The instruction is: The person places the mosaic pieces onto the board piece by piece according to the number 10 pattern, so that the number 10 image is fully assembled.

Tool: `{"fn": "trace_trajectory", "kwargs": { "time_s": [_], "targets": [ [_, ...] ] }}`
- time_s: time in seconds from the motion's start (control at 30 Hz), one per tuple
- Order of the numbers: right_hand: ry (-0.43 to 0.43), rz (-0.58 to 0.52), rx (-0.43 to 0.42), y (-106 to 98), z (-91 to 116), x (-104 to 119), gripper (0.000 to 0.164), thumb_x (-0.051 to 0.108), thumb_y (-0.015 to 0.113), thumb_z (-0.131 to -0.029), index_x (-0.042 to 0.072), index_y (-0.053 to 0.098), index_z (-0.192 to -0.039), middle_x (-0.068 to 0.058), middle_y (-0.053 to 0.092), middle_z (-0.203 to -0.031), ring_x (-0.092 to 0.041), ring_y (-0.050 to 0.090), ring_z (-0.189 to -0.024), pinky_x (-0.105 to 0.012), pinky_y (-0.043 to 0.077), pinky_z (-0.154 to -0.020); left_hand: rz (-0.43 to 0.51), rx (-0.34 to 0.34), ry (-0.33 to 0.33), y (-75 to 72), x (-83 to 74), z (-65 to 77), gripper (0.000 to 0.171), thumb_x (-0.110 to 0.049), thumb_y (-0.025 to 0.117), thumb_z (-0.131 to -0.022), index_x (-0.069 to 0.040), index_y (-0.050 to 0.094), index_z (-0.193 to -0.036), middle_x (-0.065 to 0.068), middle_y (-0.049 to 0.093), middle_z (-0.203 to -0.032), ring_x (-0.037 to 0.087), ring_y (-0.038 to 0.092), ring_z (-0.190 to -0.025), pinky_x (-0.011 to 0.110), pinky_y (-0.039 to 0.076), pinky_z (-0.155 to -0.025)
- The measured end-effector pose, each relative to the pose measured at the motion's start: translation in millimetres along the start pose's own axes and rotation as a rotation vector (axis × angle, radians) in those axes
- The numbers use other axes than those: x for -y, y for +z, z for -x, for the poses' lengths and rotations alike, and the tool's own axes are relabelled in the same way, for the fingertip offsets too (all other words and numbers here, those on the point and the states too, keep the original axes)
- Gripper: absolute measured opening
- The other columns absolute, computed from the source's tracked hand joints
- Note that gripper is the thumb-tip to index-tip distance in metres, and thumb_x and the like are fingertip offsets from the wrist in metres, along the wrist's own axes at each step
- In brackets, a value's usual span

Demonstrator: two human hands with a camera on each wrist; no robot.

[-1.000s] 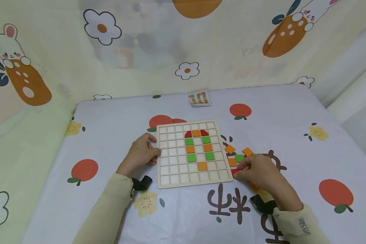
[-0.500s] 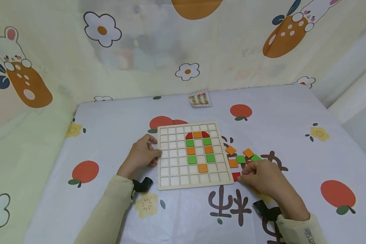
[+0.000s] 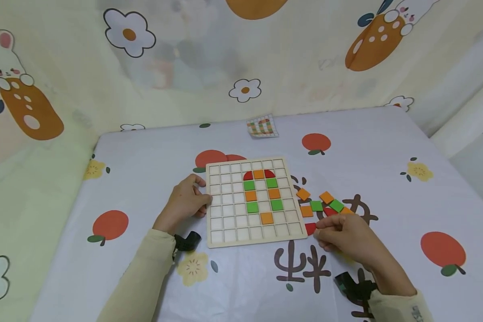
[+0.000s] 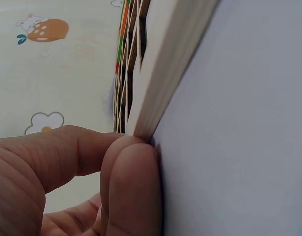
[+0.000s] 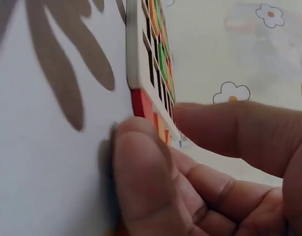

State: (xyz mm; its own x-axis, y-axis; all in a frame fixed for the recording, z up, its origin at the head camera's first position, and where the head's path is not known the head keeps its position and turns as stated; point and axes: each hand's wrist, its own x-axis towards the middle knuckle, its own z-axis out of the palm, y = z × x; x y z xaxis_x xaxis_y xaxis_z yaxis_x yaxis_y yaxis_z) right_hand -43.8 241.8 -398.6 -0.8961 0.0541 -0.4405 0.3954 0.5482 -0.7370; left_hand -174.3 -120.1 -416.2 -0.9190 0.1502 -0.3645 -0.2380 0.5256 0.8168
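A wooden grid board (image 3: 223, 246) lies on the table with orange, green and red tiles in some cells. My left hand (image 3: 186, 200) holds its left edge, and in the left wrist view the fingertips (image 4: 134, 182) press against the board's pale rim (image 4: 163, 73). Beside the lower right corner, a red tile (image 3: 310, 229) lies on the tablecloth. My right hand (image 3: 344, 237) pinches the right end of that tile. In the right wrist view, a fingertip (image 5: 141, 162) covers part of the red tile (image 5: 142, 104).
Loose orange (image 3: 307, 211), green (image 3: 316, 205) and red (image 3: 329, 212) tiles lie between the board and my right hand. A small card (image 3: 262, 127) with a coloured grid pattern stands at the back of the table, near the printed cloth wall (image 3: 185, 103).
My right hand has shifted slightly right and toward me, showing more of the red tile and the loose tiles behind. The left hand stays on the board's edge.
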Motion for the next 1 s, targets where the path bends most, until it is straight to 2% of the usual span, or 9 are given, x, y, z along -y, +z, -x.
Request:
{"fn": "trace_trajectory", "kwargs": {
  "time_s": [0.17, 0.37, 0.5, 0.6, 0.73, 1.0],
  "targets": [
    [-0.003, -0.023, -0.035, 2, 4, -1, 0.038, 0.019, 0.075, -0.096, -0.005, 0.069, -0.124, -0.008, 0.074, -0.087, -0.021, 0.068, -0.075, -0.025, 0.059, -0.067, -0.003, -0.003, 0.003, 0.3, 0.9, -0.5, 0.038, -0.008, 0.073, -0.092, -0.006, 0.053, -0.124, 0.013, 0.059, -0.092, 0.018, 0.069, -0.062, 0.029, 0.061, -0.058],
    [-0.056, -0.077, -0.091, 7, -1, 1, 0.022, 0.010, 0.076, -0.095, -0.006, 0.070, -0.109, -0.010, 0.074, -0.085, -0.020, 0.070, -0.074, -0.026, 0.062, -0.066, -0.005, -0.001, 0.006, 1.5, 0.8, 0.0, 0.037, -0.008, 0.073, -0.092, -0.006, 0.053, -0.124, 0.012, 0.059, -0.092, 0.018, 0.069, -0.062, 0.028, 0.061, -0.058],
    [-0.085, -0.075, -0.094, 8, -7, 3, 0.020, 0.003, 0.075, -0.092, -0.006, 0.067, -0.109, -0.010, 0.073, -0.082, -0.021, 0.070, -0.071, -0.027, 0.062, -0.063, -0.003, 0.003, 0.004, 1.0, -0.1, 0.7, 0.037, -0.008, 0.072, -0.093, -0.006, 0.053, -0.124, 0.012, 0.059, -0.092, 0.018, 0.069, -0.062, 0.028, 0.061, -0.058],
    [-0.103, -0.049, -0.090, 8, -10, 3, 0.024, 0.003, 0.074, -0.091, -0.006, 0.067, -0.113, -0.008, 0.073, -0.081, -0.021, 0.069, -0.070, -0.027, 0.061, -0.062, -0.002, 0.003, 0.006, 0.1, -0.5, 1.2, 0.037, -0.008, 0.072, -0.092, -0.006, 0.053, -0.124, 0.012, 0.059, -0.092, 0.018, 0.069, -0.062, 0.029, 0.061, -0.058],
    [-0.105, -0.043, -0.089, 7, -12, 4, 0.021, 0.002, 0.072, -0.091, -0.005, 0.068, -0.111, -0.008, 0.073, -0.080, -0.022, 0.068, -0.070, -0.027, 0.060, -0.062, -0.001, 0.002, 0.005, -0.7, -0.8, 1.5, 0.037, -0.008, 0.072, -0.093, -0.006, 0.053, -0.124, 0.012, 0.059, -0.092, 0.018, 0.069, -0.062, 0.029, 0.061, -0.058],
    [-0.155, -0.096, -0.064, 1, -18, 5, 0.018, 0.003, 0.070, -0.094, -0.008, 0.068, -0.108, -0.012, 0.073, -0.083, -0.023, 0.069, -0.071, -0.027, 0.062, -0.065, 0.005, 0.007, 0.008, -0.4, 0.5, 0.3, 0.037, -0.008, 0.072, -0.093, -0.006, 0.053, -0.124, 0.012, 0.059, -0.092, 0.018, 0.069, -0.063, 0.029, 0.061, -0.058]
  ]
}}
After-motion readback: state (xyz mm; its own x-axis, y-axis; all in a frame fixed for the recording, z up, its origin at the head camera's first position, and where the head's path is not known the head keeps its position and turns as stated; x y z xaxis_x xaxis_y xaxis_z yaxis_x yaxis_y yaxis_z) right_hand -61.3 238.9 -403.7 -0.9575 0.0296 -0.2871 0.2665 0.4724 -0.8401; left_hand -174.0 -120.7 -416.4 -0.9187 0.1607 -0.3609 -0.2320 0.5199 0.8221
